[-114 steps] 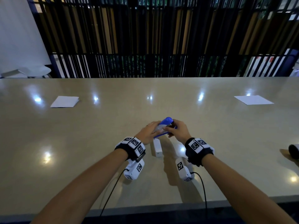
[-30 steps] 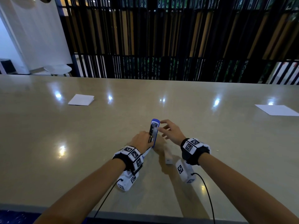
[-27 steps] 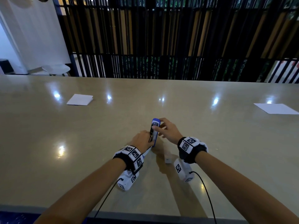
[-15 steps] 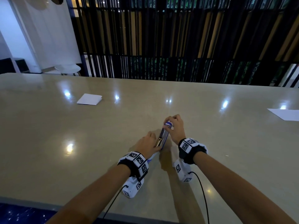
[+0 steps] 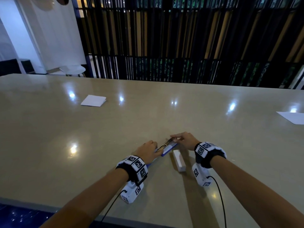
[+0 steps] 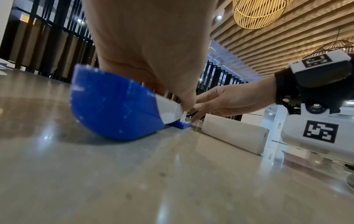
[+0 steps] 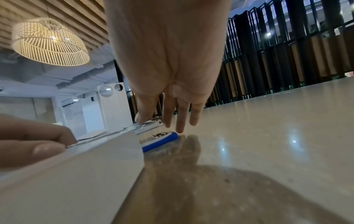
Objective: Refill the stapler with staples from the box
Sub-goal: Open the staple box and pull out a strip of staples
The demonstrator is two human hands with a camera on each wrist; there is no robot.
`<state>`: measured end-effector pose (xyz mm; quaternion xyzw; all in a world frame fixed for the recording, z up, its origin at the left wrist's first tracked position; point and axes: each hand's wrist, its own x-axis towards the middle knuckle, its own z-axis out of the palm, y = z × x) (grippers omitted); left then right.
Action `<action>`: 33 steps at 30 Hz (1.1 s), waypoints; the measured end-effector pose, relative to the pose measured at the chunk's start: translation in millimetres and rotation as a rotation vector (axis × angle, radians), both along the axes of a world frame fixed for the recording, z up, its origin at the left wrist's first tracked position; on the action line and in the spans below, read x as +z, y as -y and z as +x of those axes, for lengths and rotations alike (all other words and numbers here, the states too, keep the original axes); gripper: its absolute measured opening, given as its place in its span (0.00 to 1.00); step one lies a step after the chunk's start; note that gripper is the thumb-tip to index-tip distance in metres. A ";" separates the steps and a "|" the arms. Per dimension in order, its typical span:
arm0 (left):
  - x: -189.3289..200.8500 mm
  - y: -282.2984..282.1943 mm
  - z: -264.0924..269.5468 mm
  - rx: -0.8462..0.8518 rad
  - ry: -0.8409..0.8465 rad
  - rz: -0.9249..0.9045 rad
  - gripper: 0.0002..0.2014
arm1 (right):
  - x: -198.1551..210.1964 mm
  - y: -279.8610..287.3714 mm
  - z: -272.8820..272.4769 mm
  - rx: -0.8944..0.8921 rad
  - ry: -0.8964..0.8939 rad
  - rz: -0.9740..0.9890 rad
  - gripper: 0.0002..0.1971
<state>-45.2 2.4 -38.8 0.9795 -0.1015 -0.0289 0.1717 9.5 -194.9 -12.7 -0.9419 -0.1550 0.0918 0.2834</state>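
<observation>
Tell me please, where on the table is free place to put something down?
Bare table lies left of the left hand, up to the folded paper, and right of the right hand. It is crowded between the hands: open stapler, white staple box.

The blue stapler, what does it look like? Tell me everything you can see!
The stapler is blue and white plastic with a shiny metal staple track. It is folded wide open and lies flat on the tan table, beside a white box. The left hand holds down the lid end. The right hand touches the far tip of the metal track. Whether staples are inside cannot be seen.
</observation>
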 end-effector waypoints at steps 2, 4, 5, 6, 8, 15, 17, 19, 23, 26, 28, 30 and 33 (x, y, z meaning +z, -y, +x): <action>0.5 0.5 -0.3 0.004 0.003 0.009 0.21 | -0.4 0.2 -5.6 0.020 0.018 -0.030 0.20; 1.2 1.1 0.0 0.009 0.007 0.026 0.20 | -1.2 0.1 -8.5 -0.035 0.079 0.014 0.17; 1.6 1.6 0.3 0.011 0.009 0.035 0.20 | -1.7 0.0 -9.4 -0.089 0.125 0.032 0.12; 1.7 2.1 1.0 0.014 0.009 0.038 0.19 | 0.3 -0.3 -11.0 -0.137 0.141 0.028 0.08; 2.8 4.3 1.0 0.018 0.018 0.038 0.21 | 5.5 -2.4 -17.2 -0.162 0.025 -0.025 0.17; 13.3 16.8 -5.1 -0.032 0.268 0.008 0.18 | 13.6 0.2 -44.5 -0.025 -0.261 -0.215 0.19; 15.3 23.3 -7.5 -0.092 0.284 -0.104 0.17 | 14.9 6.6 -47.4 -0.021 -0.229 -0.088 0.15; 15.6 32.4 -10.7 -0.165 0.193 -0.284 0.19 | 16.8 13.2 -53.9 -0.026 -0.194 0.112 0.14; 12.3 48.9 -19.6 -0.197 0.107 -0.629 0.21 | 13.1 26.7 -65.3 -0.043 -0.092 0.376 0.16; 7.9 52.4 -21.9 -0.160 0.208 -0.716 0.14 | 7.6 37.3 -72.9 -0.113 0.053 0.528 0.13; 5.4 51.7 -22.5 -0.138 0.203 -0.736 0.12 | 4.6 43.7 -77.1 -0.195 0.135 0.631 0.14; 3.3 52.6 -23.0 -0.129 0.150 -0.749 0.14 | 3.2 47.6 -80.0 -0.234 0.178 0.691 0.15; 4.1 56.2 -24.2 -0.156 0.100 -0.774 0.15 | 5.2 47.2 -82.8 -0.182 0.235 0.651 0.18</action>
